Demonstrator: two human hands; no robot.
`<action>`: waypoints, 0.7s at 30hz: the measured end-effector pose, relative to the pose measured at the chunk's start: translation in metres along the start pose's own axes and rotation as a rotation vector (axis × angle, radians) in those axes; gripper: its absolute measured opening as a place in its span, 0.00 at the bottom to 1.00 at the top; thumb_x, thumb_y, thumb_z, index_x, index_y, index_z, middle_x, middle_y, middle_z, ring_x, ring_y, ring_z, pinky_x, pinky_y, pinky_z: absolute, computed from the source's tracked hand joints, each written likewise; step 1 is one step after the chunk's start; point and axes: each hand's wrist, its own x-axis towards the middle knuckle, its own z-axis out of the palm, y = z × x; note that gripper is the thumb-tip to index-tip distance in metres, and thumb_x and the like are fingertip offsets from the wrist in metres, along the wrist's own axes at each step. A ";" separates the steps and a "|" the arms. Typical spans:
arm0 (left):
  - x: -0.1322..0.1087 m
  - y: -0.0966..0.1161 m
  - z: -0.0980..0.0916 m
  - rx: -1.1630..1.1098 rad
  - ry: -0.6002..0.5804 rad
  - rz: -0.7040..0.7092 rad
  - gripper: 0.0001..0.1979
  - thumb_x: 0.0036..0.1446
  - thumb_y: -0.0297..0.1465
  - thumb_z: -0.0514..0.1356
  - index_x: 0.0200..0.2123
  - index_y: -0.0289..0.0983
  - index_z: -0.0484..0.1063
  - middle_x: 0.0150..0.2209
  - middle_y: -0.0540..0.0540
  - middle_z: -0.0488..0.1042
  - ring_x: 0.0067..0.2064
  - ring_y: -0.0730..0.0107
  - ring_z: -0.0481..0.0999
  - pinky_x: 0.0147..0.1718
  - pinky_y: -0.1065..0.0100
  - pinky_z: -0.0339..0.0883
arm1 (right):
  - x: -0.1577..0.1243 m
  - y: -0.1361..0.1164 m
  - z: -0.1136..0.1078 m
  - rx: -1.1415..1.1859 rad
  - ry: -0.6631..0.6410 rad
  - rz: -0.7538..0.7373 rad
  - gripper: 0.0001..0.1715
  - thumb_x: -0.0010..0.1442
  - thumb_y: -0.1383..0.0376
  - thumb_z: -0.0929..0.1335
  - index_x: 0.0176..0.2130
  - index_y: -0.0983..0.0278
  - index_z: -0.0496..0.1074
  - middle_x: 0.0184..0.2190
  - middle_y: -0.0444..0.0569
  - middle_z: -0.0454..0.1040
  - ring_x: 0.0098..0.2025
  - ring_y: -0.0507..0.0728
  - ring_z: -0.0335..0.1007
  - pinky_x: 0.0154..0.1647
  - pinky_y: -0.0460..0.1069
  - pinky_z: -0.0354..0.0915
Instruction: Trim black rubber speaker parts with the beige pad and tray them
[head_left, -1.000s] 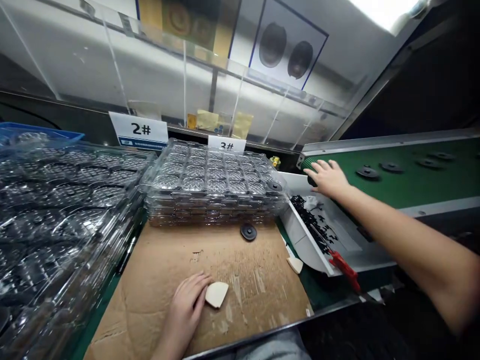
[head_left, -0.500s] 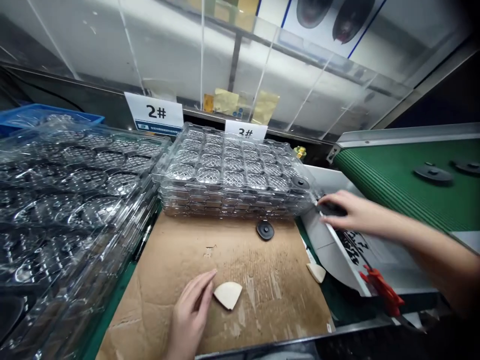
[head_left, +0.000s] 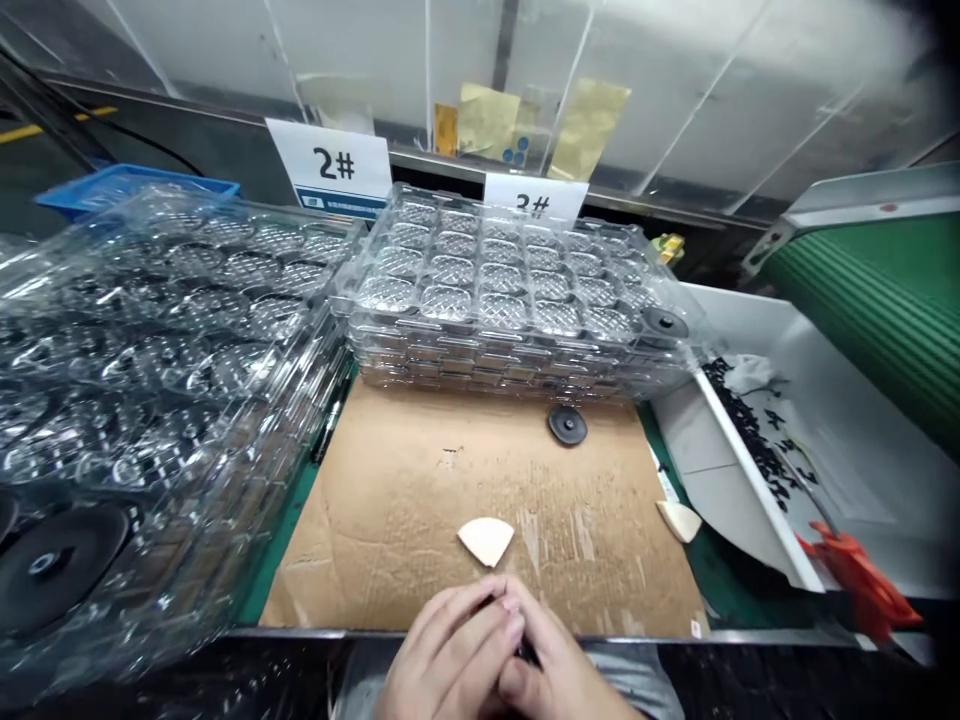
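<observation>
My left hand (head_left: 450, 655) and my right hand (head_left: 555, 680) meet at the front edge of a cardboard sheet (head_left: 585, 520), fingers curled together around a small black part (head_left: 519, 652), mostly hidden. Just beyond them lies a cream wedge-shaped pad (head_left: 486, 540), not touched by either hand. A second wedge (head_left: 679, 520) rests on the green mat by a white tray. A black disc (head_left: 567, 425) sits on the cardboard against a stack of clear blister trays (head_left: 502, 300).
A taller clear tray stack (head_left: 172, 350) with a large black disc (head_left: 52, 565) fills the left. At right, a white bin (head_left: 847, 400) holds small black pieces and red-handled cutters (head_left: 862, 580). A green conveyor belt (head_left: 877, 300) runs beyond it.
My right hand has come back from the white bin to the front edge and joined my left hand. My left hand has moved away from the wedge, and the view has swung left.
</observation>
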 end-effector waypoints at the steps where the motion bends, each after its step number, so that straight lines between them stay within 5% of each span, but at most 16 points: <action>1: -0.003 -0.002 -0.004 -0.042 0.011 -0.083 0.27 0.50 0.24 0.61 0.52 0.52 0.65 0.47 0.46 0.75 0.53 0.57 0.69 0.53 0.54 0.58 | 0.002 0.002 -0.003 -0.134 0.029 -0.017 0.42 0.49 0.35 0.58 0.49 0.62 0.62 0.40 0.53 0.69 0.42 0.61 0.68 0.45 0.54 0.65; 6: -0.003 -0.009 -0.031 -0.752 0.260 -0.707 0.27 0.48 0.34 0.63 0.53 0.50 0.62 0.55 0.44 0.67 0.54 0.56 0.68 0.53 0.57 0.62 | 0.021 0.037 -0.021 -0.748 0.390 -0.012 0.28 0.60 0.48 0.59 0.55 0.58 0.61 0.52 0.58 0.58 0.43 0.64 0.67 0.42 0.60 0.66; 8: -0.001 -0.011 -0.042 -1.042 0.326 -0.780 0.24 0.51 0.37 0.61 0.53 0.49 0.62 0.57 0.43 0.65 0.55 0.55 0.67 0.54 0.57 0.60 | 0.026 0.053 -0.020 -0.754 0.357 -0.055 0.22 0.60 0.55 0.61 0.52 0.58 0.64 0.52 0.58 0.58 0.46 0.65 0.65 0.45 0.62 0.64; 11: 0.000 -0.013 -0.051 -1.226 0.369 -0.755 0.22 0.51 0.39 0.61 0.51 0.49 0.64 0.56 0.45 0.67 0.56 0.56 0.64 0.56 0.60 0.57 | 0.030 0.060 -0.011 -0.730 0.242 -0.170 0.17 0.61 0.61 0.59 0.47 0.59 0.69 0.37 0.54 0.69 0.39 0.61 0.68 0.40 0.57 0.66; 13: 0.002 -0.012 -0.051 -1.250 0.371 -0.745 0.21 0.50 0.40 0.61 0.49 0.49 0.66 0.54 0.45 0.69 0.56 0.56 0.66 0.56 0.58 0.57 | 0.034 0.045 -0.008 -0.705 0.188 -0.219 0.15 0.61 0.63 0.59 0.45 0.59 0.71 0.28 0.50 0.69 0.33 0.58 0.68 0.35 0.54 0.66; 18: 0.014 0.002 -0.040 -1.139 0.361 -0.788 0.30 0.43 0.39 0.66 0.52 0.46 0.65 0.52 0.44 0.70 0.55 0.55 0.66 0.55 0.57 0.59 | 0.037 -0.034 0.005 -0.591 0.253 -0.331 0.18 0.61 0.65 0.60 0.52 0.56 0.62 0.44 0.49 0.70 0.44 0.58 0.66 0.44 0.54 0.64; 21: 0.021 0.011 -0.037 -1.131 0.285 -0.806 0.27 0.43 0.39 0.66 0.49 0.44 0.69 0.48 0.46 0.73 0.53 0.57 0.69 0.52 0.62 0.64 | 0.031 -0.067 0.020 -0.583 0.142 -0.480 0.22 0.59 0.69 0.60 0.53 0.57 0.60 0.38 0.48 0.72 0.38 0.57 0.67 0.40 0.54 0.64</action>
